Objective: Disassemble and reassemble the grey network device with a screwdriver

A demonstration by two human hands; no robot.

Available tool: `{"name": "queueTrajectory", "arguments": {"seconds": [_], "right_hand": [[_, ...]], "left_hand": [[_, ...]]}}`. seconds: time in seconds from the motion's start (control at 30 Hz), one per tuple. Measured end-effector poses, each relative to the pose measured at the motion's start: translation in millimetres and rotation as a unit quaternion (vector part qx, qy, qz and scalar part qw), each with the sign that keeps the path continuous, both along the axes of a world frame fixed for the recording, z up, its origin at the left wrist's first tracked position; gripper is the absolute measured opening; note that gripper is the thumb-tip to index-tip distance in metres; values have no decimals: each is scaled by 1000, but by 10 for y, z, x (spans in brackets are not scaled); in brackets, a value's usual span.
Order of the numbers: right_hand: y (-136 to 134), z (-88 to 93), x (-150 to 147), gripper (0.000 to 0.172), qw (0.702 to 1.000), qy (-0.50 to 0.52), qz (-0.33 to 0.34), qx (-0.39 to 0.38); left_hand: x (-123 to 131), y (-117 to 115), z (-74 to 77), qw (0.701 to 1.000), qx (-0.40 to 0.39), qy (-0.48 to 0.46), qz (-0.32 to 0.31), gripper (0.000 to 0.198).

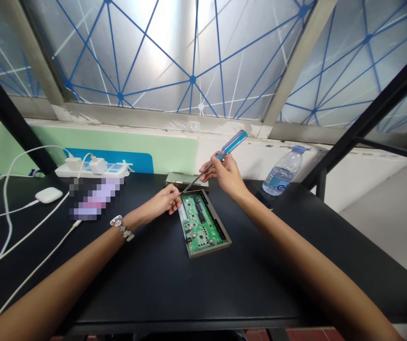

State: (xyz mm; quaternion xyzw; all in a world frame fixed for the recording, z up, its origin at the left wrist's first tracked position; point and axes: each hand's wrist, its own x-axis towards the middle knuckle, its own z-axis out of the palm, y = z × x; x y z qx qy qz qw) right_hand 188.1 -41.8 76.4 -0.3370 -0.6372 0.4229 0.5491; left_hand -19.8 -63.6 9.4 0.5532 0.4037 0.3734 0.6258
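Observation:
My right hand (227, 171) is closed around a screwdriver (234, 143) with a clear and blue handle. Its long shaft slants down to the left, the tip near the far left corner of an open metal case. A green circuit board (199, 222) lies inside that case (207, 251) on the desk. At the same corner, the fingers of my left hand (164, 201) are pinched together beside the tip. Whatever they hold is too small to make out. Behind the case lies a flat grey metal piece (185, 178), partly hidden.
On the black desk (146, 284), a water bottle (282, 173) stands at right, with a dark flat object (264, 201) beside it. To the left are a white power strip (113, 169), white cables (9, 213), a white earbud case (49, 194) and a blurred-out object (96, 199).

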Motion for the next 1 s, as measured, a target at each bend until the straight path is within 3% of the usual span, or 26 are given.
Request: {"name": "queueTrajectory", "arguments": {"seconds": [0.47, 1.0], "right_hand": [[28, -4, 14, 29, 1000, 27, -1, 6], [19, 14, 21, 32, 1000, 18, -15, 2]], "left_hand": [[-17, -26, 18, 996, -49, -67, -11, 19], [-21, -31, 16, 996, -25, -86, -27, 17]]}}
